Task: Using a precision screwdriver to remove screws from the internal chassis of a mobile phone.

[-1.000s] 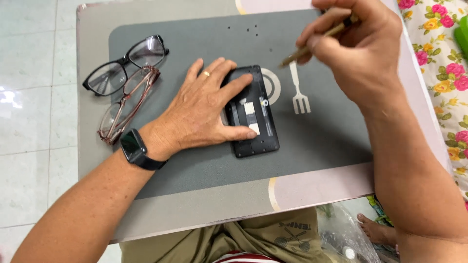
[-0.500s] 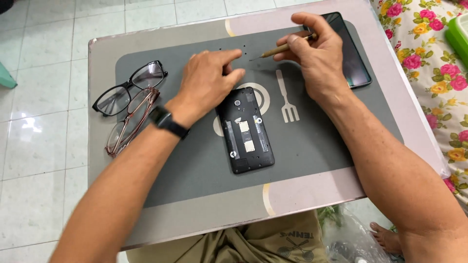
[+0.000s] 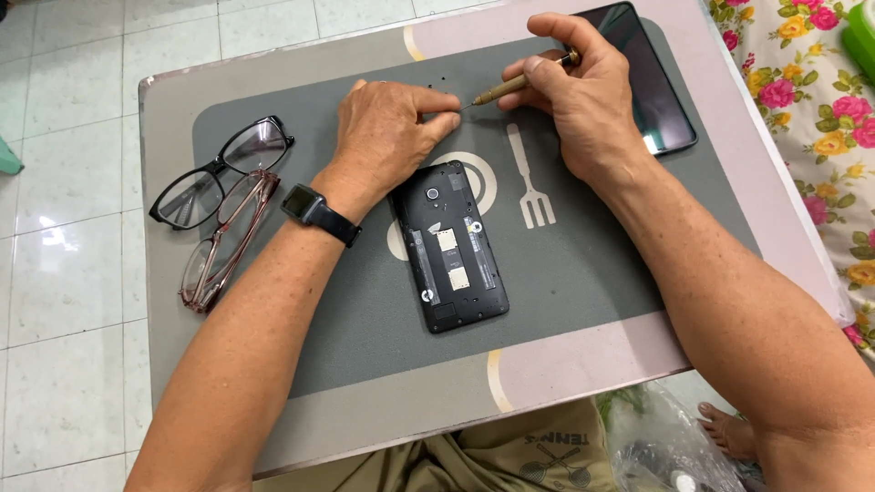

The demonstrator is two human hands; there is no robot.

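Far left on the mat (image 3: 301,364), at 9 o'clock, lie two pairs of glasses: a black pair (image 3: 219,171) and, touching its lower rim, a pink pair (image 3: 223,241). Both rest lens-up, well apart from the work.

Next comes the left hand (image 3: 392,137), palm down at about 11 o'clock of the mat, with a black watch (image 3: 314,211) on the wrist. Its fingertips (image 3: 444,123) are pressed together right at the screwdriver tip; whether they pinch a screw I cannot tell, the part being too small to see.

At centre lies one phone (image 3: 451,246), back cover off, its insides showing, neither hand touching it. It looks light, stiff and fragile; I would take it by the long edges, never by the open board.

At 12 o'clock a few tiny dark specks (image 3: 436,82) sit on the mat, likely screws; the count is uncertain.

The right hand (image 3: 583,100) at 1 o'clock is clenched around one screwdriver (image 3: 510,87), brass-coloured, thin and rigid, tip pointing left toward the left fingertips. It looks light and liable to roll if set down; the knurled shaft is the place to hold it.

Far right, at 2 o'clock, one dark panel (image 3: 652,82) lies flat, partly under the right hand. Judged smooth, slippery and breakable.

The table (image 3: 155,273) bears all.
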